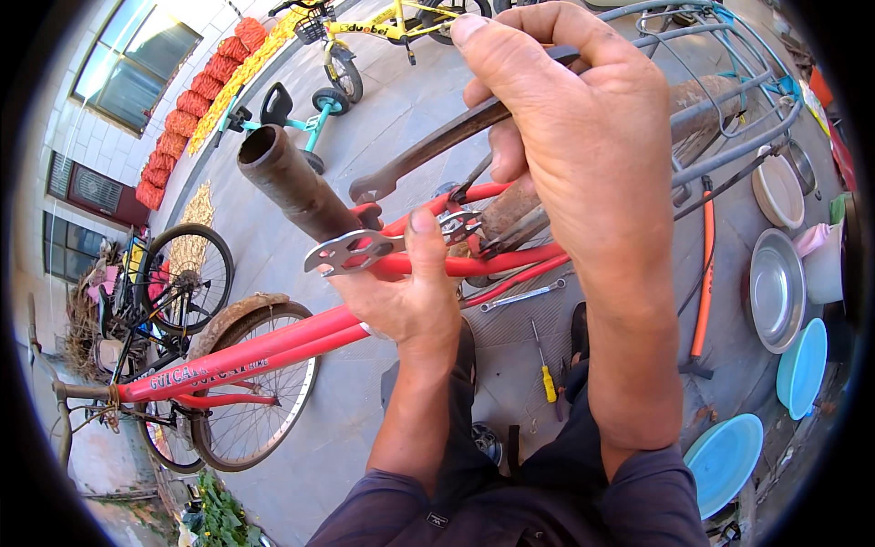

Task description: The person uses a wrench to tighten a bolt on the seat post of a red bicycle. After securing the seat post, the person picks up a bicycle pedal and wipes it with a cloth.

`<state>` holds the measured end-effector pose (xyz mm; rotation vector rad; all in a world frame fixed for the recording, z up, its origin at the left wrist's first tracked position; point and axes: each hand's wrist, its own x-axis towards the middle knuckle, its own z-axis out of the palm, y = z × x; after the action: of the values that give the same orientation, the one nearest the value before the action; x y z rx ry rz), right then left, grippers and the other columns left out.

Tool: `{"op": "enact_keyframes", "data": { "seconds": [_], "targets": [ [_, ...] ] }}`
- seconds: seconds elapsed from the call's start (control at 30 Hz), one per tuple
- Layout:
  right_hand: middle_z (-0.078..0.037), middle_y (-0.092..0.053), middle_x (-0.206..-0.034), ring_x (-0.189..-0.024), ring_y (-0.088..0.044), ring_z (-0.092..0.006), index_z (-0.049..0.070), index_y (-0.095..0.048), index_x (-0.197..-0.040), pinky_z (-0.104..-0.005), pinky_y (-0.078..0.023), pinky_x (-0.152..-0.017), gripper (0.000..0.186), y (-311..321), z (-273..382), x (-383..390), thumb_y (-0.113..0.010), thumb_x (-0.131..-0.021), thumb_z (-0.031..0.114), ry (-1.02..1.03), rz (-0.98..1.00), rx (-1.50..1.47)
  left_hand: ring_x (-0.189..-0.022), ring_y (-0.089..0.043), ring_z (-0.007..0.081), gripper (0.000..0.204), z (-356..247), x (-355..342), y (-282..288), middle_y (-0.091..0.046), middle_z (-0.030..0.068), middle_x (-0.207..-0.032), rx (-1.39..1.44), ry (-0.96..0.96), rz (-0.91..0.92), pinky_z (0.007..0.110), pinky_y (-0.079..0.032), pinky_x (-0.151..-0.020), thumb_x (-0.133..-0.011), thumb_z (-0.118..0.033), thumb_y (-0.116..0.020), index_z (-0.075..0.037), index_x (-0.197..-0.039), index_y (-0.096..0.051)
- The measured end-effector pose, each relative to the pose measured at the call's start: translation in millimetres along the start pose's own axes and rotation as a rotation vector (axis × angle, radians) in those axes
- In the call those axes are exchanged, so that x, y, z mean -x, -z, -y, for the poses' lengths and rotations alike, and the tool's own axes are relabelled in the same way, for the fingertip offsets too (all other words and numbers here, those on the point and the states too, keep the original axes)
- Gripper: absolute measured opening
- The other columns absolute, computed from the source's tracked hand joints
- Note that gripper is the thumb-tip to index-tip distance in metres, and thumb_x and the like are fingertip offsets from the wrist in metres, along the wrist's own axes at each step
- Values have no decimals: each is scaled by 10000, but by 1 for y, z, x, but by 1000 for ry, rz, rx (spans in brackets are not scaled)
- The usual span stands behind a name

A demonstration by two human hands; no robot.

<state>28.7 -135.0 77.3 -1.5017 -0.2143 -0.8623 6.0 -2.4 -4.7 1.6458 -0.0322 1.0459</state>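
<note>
One dark wrench (437,149) is clamped in the right hand (583,137), slanted above one red frame (264,351), its lower end near one rusty tube (296,187). One flat spanner (387,244) is gripped by the closed left hand (401,299), just beside that tube. On the ground (342,419), one silver wrench (523,294), one yellow-handled screwdriver (549,383) and two blue basins (725,465) are seen. Lettering is borne by the red frame and one yellow bike (365,28).
</note>
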Motion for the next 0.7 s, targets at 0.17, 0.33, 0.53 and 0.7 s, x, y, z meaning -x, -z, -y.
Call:
{"op": "enact_keyframes", "data": {
  "seconds": [0.17, 0.33, 0.53, 0.7],
  "targets": [
    [-6, -638, -729, -501, -484, -11, 5, -673, -918, -167, -355, -420, 213, 1, 2, 0, -726, -879, 208, 6, 18, 11, -742, -579, 132, 467, -1, -1, 0, -588, 79, -901, -32, -27, -1, 267, -490, -689, -822, -224, -780, 14, -1114, -503],
    [-7, -640, -732, -501, -483, -10, 6, -672, -922, -167, -353, -421, 214, 1, 1, -1, -719, -885, 211, 14, 33, 25, -738, -570, 132, 453, -1, -1, 0, -576, 74, -893, -30, -23, 5, 273, -485, -688, -828, -239, -775, 10, -1093, -505],
    [-9, -641, -734, -502, -480, -10, 6, -671, -927, -166, -351, -423, 216, 1, 4, 0, -711, -891, 215, 30, 61, 47, -750, -550, 131, 460, -2, -2, -1, -565, 61, -890, -29, -41, -17, 280, -476, -701, -824, -292, -779, -1, -1065, -516],
    [-10, -642, -736, -503, -478, -10, 7, -670, -931, -166, -350, -424, 217, 9, 11, 0, -704, -896, 218, 52, 111, 114, -781, -546, 134, 487, -1, -1, -1, -566, 64, -909, -32, -27, 0, 283, -476, -711, -820, -317, -785, 0, -1075, -517]
  ]
}}
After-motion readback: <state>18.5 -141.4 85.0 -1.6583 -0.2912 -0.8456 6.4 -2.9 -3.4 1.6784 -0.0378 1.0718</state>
